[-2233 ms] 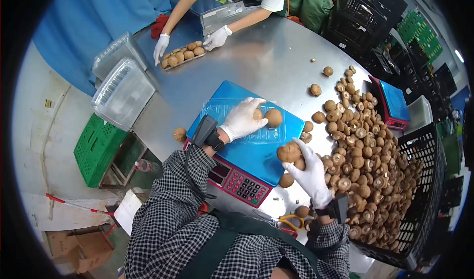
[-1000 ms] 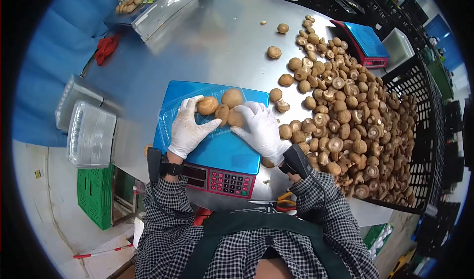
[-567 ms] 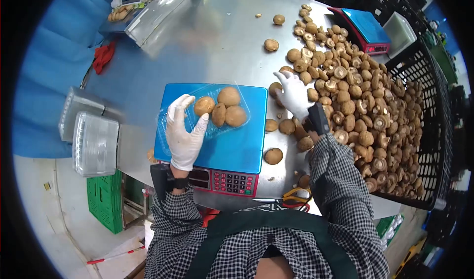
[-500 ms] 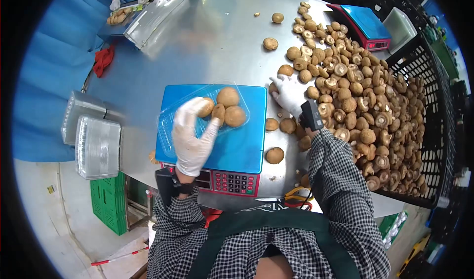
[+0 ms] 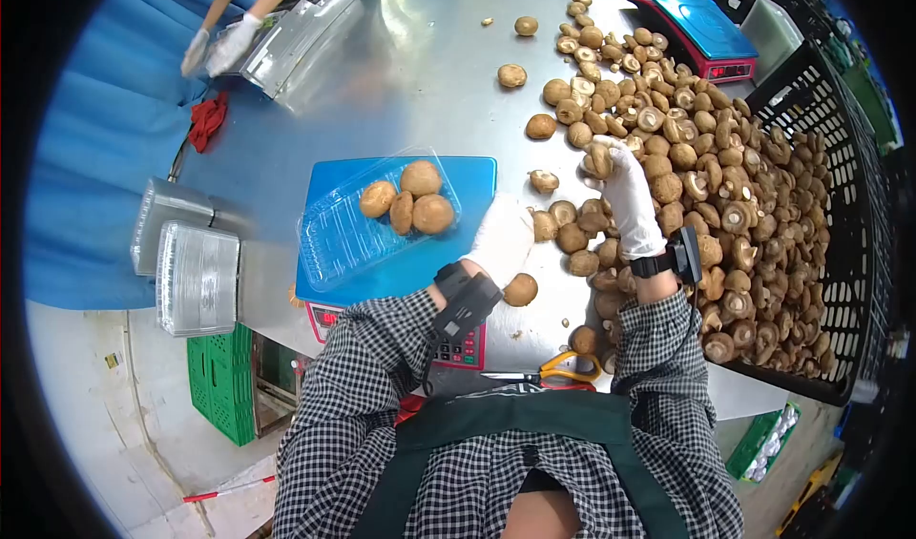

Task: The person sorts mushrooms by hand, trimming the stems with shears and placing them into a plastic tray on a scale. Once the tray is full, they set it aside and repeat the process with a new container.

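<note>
Head view: right hand (image 5: 625, 196), fingers closed, pinches a mushroom (image 5: 598, 161) at the edge of the pile (image 5: 711, 162) on the tabletop (image 5: 410, 91). Left hand (image 5: 501, 238), grip unclear, lies beside the scale (image 5: 472, 172) bearing a part-filled clear tray (image 5: 334, 243).

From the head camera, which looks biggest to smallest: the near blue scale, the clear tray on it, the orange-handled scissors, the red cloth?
1. blue scale
2. clear tray
3. orange-handled scissors and red cloth: they look about alike, and the cloth lies farther from the camera, so I leave them unranked.
</note>
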{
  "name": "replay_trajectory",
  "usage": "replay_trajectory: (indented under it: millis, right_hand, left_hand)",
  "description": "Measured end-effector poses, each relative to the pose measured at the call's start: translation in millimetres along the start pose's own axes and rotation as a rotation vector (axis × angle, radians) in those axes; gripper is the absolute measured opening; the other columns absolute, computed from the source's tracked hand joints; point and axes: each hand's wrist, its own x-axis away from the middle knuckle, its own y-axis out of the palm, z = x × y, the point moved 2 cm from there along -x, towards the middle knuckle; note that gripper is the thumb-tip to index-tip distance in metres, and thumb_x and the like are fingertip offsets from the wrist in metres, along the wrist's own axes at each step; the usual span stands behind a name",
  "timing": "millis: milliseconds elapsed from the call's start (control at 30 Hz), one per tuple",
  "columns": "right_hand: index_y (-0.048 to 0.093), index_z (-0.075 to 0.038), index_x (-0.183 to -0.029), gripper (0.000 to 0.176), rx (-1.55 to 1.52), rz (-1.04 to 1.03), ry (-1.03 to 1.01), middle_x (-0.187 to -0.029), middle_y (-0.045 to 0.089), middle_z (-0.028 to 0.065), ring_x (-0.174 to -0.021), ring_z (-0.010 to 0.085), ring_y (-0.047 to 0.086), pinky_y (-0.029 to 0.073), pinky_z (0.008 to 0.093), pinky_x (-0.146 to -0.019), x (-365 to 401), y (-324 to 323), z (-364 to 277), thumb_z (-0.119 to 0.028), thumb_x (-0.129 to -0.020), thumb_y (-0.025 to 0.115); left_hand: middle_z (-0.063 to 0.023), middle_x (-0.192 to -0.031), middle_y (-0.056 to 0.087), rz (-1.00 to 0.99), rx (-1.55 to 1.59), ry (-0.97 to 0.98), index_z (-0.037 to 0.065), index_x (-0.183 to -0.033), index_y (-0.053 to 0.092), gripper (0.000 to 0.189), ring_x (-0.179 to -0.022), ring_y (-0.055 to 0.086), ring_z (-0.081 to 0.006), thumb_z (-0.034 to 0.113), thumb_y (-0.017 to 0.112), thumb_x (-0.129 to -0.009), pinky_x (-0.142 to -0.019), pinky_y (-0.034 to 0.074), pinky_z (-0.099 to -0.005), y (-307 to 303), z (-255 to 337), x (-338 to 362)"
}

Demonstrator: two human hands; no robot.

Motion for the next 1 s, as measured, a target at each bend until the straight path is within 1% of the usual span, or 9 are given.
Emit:
replay_trajectory:
  millis: [167,233,367,467,633,700,767,867,1000]
  right_hand:
    - [0.062,-0.004,-0.105,0.036,0.695,0.033,-0.070,-0.087,0.064,0.0049,-0.080,0.0132,0.061,0.048,0.0262,-0.069,5.3,10.0,9.6,-0.036,-0.089,0.065]
    - [0.062,-0.006,-0.113,0.041,1.117,0.039,-0.348,-0.097,0.066,0.0164,-0.089,0.0265,0.065,0.051,0.0361,-0.080,7.4,29.4,11.7,-0.033,-0.083,0.070]
    - [0.063,-0.009,-0.116,0.045,1.648,-0.106,-0.328,-0.102,0.067,0.0160,-0.092,0.0309,0.066,0.054,0.0418,-0.076,-5.4,48.1,37.9,-0.033,-0.079,0.071]
    - [0.066,-0.007,-0.111,0.041,1.572,-0.256,-0.253,-0.098,0.068,0.0172,-0.092,0.0319,0.067,0.054,0.0413,-0.077,-10.2,48.1,36.8,-0.035,-0.081,0.069]
    - [0.068,0.000,-0.107,0.053,0.879,-0.163,0.001,-0.092,0.070,0.0144,-0.089,0.0261,0.067,0.052,0.0370,-0.080,2.8,43.9,10.4,-0.049,-0.088,0.061]
    - [0.059,0.001,-0.125,0.044,0.616,-0.256,-0.042,-0.117,0.064,0.0119,-0.106,0.0167,0.058,0.045,0.0306,-0.095,11.0,30.3,10.4,-0.035,-0.101,0.048]
    - [0.052,0.001,-0.132,0.042,0.207,-0.202,0.229,-0.129,0.057,0.0102,-0.116,0.0138,0.053,0.042,0.0296,-0.100,34.9,54.8,-12.7,-0.028,-0.104,0.042]
    - [0.051,0.002,-0.133,0.045,0.289,-0.240,0.213,-0.129,0.056,0.0067,-0.117,0.0131,0.051,0.042,0.0294,-0.099,68.5,73.5,-24.4,-0.031,-0.104,0.042]
    - [0.054,0.001,-0.129,0.045,0.449,-0.266,0.197,-0.123,0.058,0.0065,-0.111,0.0123,0.053,0.043,0.0279,-0.096,101.5,105.8,-40.0,-0.035,-0.103,0.044]
  left_hand:
    - [-0.0152,-0.087,0.063,-0.006,-0.049,-0.135,0.006,-0.088,0.065,0.016,-0.084,0.060,-0.0264,0.012,0.053,-0.081,-0.079,0.042,-0.0404,28.2,12.9,-11.8]
    - [-0.0144,-0.084,0.063,-0.057,-0.011,-0.044,0.005,-0.088,0.064,0.015,-0.080,0.061,-0.0270,0.012,0.053,-0.082,-0.077,0.043,-0.0407,38.8,8.4,-19.9]
    - [-0.0111,-0.078,0.063,-0.014,0.065,-0.006,0.006,-0.085,0.062,0.011,-0.073,0.061,-0.0273,0.011,0.052,-0.082,-0.073,0.044,-0.0400,40.4,8.0,-17.2]
    - [-0.0118,-0.085,0.062,0.126,0.185,-0.035,0.006,-0.090,0.060,0.012,-0.074,0.061,-0.0273,0.011,0.055,-0.080,-0.072,0.044,-0.0398,14.8,6.1,0.6]
    - [-0.0126,-0.098,0.062,0.317,0.635,-0.120,0.004,-0.107,0.057,0.026,-0.085,0.065,-0.0254,0.014,0.059,-0.083,-0.076,0.050,-0.0372,-46.1,-6.8,51.1]
    - [-0.0121,-0.105,0.062,0.303,1.488,-0.220,0.003,-0.116,0.053,0.031,-0.095,0.066,-0.0221,0.018,0.058,-0.089,-0.079,0.053,-0.0324,-38.7,-19.2,67.1]
    - [-0.0137,-0.116,0.058,0.184,2.037,-0.296,0.003,-0.123,0.047,0.036,-0.101,0.064,-0.0212,0.020,0.055,-0.091,-0.081,0.051,-0.0283,-37.7,-36.4,78.6]
    - [-0.0151,-0.121,0.055,0.305,2.046,-0.321,0.003,-0.130,0.045,0.043,-0.102,0.062,-0.0187,0.020,0.054,-0.091,-0.082,0.050,-0.0267,-45.8,-45.9,93.2]
    - [-0.0111,-0.123,0.054,0.532,1.554,-0.255,0.006,-0.139,0.041,0.059,-0.103,0.058,-0.0169,0.015,0.064,-0.086,-0.088,0.048,-0.0279,-66.3,-40.5,101.3]
